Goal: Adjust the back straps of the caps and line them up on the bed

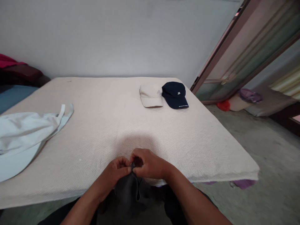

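At the near edge of the bed-like surface, my left hand (119,168) and my right hand (146,164) meet, both closed in a pinch. Between their fingertips is the strap of a dark grey cap (126,189), whose body hangs below the edge in shadow. A narrow strap end dangles under my right hand. Most of the cap's shape is too dark to make out. Farther off, a beige cap (151,95) lies beside a navy cap (175,94) with small white lettering; their sides touch.
Pale caps (25,131) lie at the left, cut off by the frame. A cream textured cover (105,109) spreads over the surface, with a grey wall (117,37) behind. Right of it are a sliding glass door (217,82) and concrete floor (269,156). Dark red furniture (21,75) stands far left.
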Tool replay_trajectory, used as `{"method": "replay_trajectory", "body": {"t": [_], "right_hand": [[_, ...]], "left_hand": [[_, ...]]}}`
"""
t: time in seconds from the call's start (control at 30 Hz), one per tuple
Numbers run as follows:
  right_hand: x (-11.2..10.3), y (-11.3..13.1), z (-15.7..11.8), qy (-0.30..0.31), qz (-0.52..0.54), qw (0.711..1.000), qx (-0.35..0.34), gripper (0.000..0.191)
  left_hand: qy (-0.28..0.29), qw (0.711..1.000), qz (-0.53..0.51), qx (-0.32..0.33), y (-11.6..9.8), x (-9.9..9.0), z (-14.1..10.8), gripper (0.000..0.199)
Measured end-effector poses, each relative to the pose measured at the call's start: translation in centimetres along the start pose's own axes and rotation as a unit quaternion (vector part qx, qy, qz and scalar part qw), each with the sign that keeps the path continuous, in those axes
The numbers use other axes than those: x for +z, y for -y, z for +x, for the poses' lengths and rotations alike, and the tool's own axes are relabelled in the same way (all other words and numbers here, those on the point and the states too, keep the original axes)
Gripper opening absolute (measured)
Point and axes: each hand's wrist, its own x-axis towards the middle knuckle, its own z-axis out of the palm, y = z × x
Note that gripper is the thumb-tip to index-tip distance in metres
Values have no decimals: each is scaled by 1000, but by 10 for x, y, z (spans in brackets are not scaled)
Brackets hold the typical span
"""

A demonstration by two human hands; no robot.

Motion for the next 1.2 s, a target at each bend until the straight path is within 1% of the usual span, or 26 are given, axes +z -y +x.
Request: {"method": "replay_trajectory", "body": {"t": [0.1, 0.17, 0.27, 0.4, 0.6, 0.73, 0.93, 1.0, 1.1, 1.2], "right_hand": [[0, 1, 0, 3, -6, 1000, 3, 19], [1, 2, 0, 3, -6, 1000, 8, 20], [0, 4, -1, -1, 1, 1000, 11, 22], [-3, 6, -3, -9, 9, 1000, 19, 21], [-9, 8, -9, 2, 4, 999, 34, 21], [-12, 7, -13, -12, 6, 999, 42, 21], [-17, 4, -18, -39, 12, 999, 34, 20], [-19, 3, -19, -49, 27, 998, 32, 21], [-20, 0, -18, -69, 79, 994, 26, 20], [-21, -3, -17, -63, 135, 988, 31, 21]], "left_hand": [[26, 999, -14, 12, -1, 1, 0, 20], [31, 999, -18, 16, -3, 1, 0, 18], [23, 999, -25, 22, -5, 1, 0, 16], [14, 999, -29, 12, -7, 5, 2, 12], [6, 1000, -20, -4, -7, 14, 7, 8], [-3, 1000, -19, 5, -7, 18, 9, 8], [-10, 999, -31, 22, -9, 26, 13, 11], [-7, 998, -48, 34, -12, 28, 13, 13], [-15, 995, -95, 40, -18, 30, 12, 16], [-34, 989, -139, 48, -23, 28, 11, 18]]}}
